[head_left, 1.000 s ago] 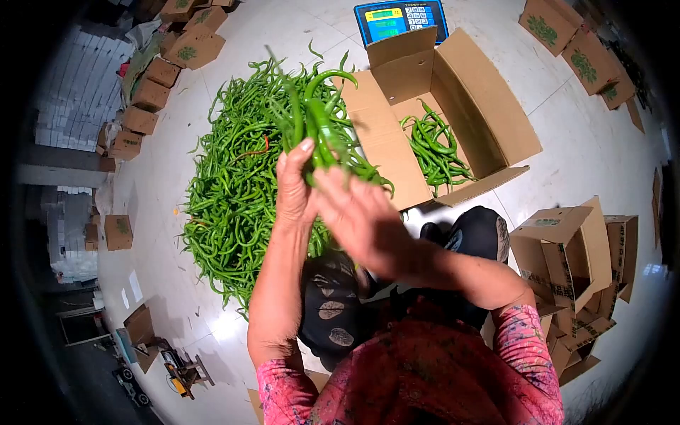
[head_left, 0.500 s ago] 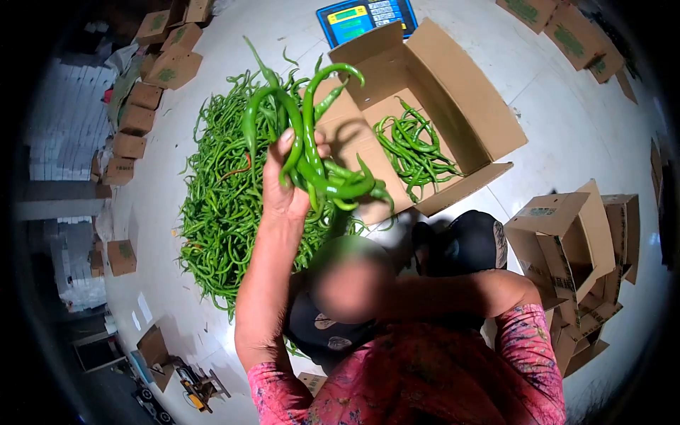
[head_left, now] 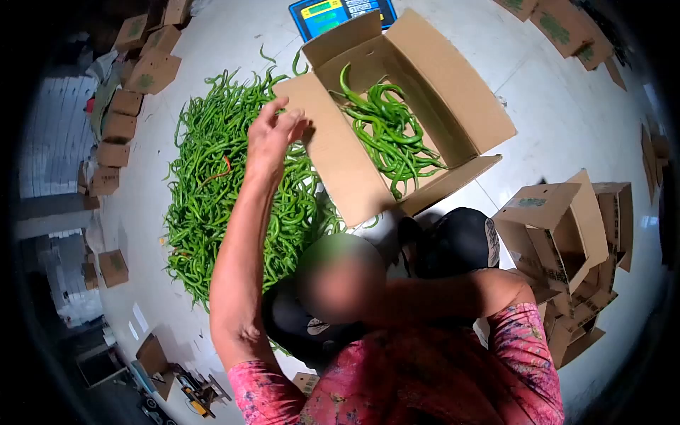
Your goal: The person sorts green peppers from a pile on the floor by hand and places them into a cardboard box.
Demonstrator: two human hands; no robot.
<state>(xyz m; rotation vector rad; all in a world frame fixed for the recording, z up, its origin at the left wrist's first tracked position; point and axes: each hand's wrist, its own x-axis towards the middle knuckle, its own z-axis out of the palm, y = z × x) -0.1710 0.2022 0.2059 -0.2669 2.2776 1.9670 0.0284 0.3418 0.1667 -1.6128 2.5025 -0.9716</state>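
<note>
The box (head_left: 453,85) stands at upper centre, flaps spread around its open top; the left flap (head_left: 336,163) leans out toward the pile (head_left: 219,212). Peppers (head_left: 389,131) lie inside. The left hand (head_left: 275,134), bare, fingers bent and apart, is beside that flap. The right hand (head_left: 340,280) is blurred; its grip can't be told. Floor (head_left: 559,106) lies bare at upper right. Scale (head_left: 333,15) above, knee (head_left: 453,244) below and cartons (head_left: 542,198) at lower right hem the box.

1 wide head-worn view, forward and down past near arms (head_left: 241,262) to peppers (head_left: 202,205) and floor (head_left: 489,57)
</note>
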